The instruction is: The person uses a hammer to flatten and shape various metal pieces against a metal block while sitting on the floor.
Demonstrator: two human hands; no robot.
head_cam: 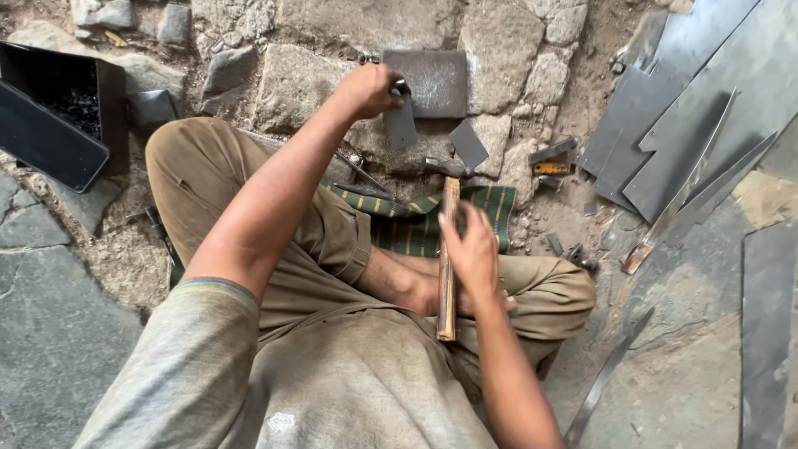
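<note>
On stone floor point(349, 33), seated cross-legged, view straight down over lap.

Floor: rough irregular stones with dirt in the joints; smoother dark slab at lower left.

Metal sheets point(706, 91): grey, flat, overlapping in a stack at upper right, edges angled. Long narrow strips point(677, 208) lie across their lower edge; one more strip point(603, 382) lies on the ground at lower right.

Black box point(58, 112): rectangular, open, at upper left, dark small bits inside; contents too small to tell. No label visible on it.

Striped cloth point(486, 208): green with thin yellow lines, spread on the floor just ahead of the knees.

Metal block point(436, 79): grey, squarish, flat on the stones at top centre.

Hammer point(447, 274): wooden handle running lengthwise over the lap, dark metal head point(449, 169) at the far end on the cloth edge.

Small plate point(401, 125): grey, rectangular, just beside the block's left edge. A second small plate point(468, 143) lies tilted to its right.

Left hand point(367, 90): arm stretched forward, fingers closed around the top of the small plate.

Right hand point(472, 249): fingers loosely curled over the hammer handle, touching it; firm grip or not, cannot tell.

Small yellow piece point(552, 168) and scattered bits of scrap lie on the dirt right of the cloth.
</note>
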